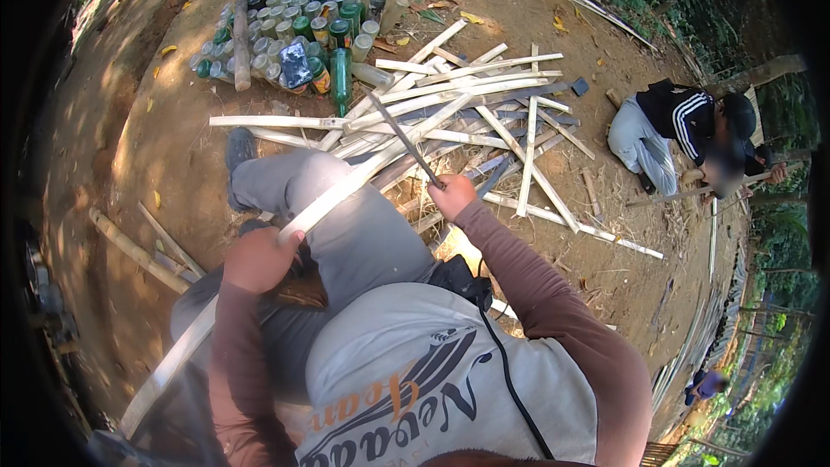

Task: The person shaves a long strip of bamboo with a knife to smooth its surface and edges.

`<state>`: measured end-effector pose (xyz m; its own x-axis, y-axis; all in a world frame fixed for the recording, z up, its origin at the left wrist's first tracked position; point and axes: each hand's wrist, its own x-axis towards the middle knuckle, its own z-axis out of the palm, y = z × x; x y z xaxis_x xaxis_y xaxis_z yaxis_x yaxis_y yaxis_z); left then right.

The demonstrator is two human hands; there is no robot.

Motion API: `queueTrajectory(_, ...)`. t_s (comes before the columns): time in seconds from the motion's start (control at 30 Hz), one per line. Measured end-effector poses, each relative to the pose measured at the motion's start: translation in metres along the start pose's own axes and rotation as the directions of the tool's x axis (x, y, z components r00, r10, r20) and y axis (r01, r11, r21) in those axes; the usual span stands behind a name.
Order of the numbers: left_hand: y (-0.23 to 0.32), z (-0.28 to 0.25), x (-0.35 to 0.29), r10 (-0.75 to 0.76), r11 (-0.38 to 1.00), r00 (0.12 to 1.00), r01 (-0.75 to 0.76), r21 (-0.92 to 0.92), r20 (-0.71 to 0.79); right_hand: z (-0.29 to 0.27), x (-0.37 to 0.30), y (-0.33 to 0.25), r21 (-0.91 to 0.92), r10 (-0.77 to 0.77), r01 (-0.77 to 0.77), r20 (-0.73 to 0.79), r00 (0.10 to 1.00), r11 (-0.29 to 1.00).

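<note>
A long pale split-bamboo strip (pixel 333 195) slants across my lap, from the lower left up over the pile in front of me. My left hand (pixel 259 258) is closed around it near my knee. My right hand (pixel 453 197) grips a knife (pixel 402 137) with a long, narrow, dark blade. Its handle is hidden in my fist, and the blade points up and left, its tip close to the strip's far part. Whether blade and strip touch, I cannot tell. Beyond my hands lies a loose pile of bamboo strips (pixel 529 156), crossing one another on the dirt.
Many upturned glass bottles (pixel 285 30) cover the ground at the far left, with a wooden pole (pixel 241 43) and a dark phone-like object (pixel 295 65) on them. A crouching person (pixel 666 130) handles a pole at right. Bamboo lengths (pixel 138 251) lie to my left.
</note>
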<state>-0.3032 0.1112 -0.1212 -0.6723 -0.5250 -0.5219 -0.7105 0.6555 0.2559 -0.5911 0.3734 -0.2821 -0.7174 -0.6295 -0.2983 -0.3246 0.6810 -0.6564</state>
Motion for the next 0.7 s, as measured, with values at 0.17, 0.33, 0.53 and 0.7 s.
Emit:
queueTrajectory(0.17,-0.010,0.024,0.004,0.029,0.997,0.998,-0.025,-0.066,0.060,0.025,0.019,0.062,-0.201,0.123,-0.102,0.094,0.988,0.974)
queueTrajectory(0.33,0.002,0.008,0.002,0.045,0.999,0.999,-0.045,-0.015,0.011,0.006,0.112,0.193,-0.096,0.487,-0.509,-0.188,0.853,0.855)
queueTrajectory(0.53,-0.014,0.004,0.010,0.014,0.994,0.997,-0.006,-0.108,0.073,-0.017,0.113,0.223,0.773,0.759,-0.533,0.105,0.642,0.344)
queueTrajectory(0.7,-0.025,-0.003,0.011,0.054,0.939,0.991,-0.010,-0.343,0.119,-0.022,0.081,0.172,0.876,0.619,-0.335,0.054,0.783,0.347)
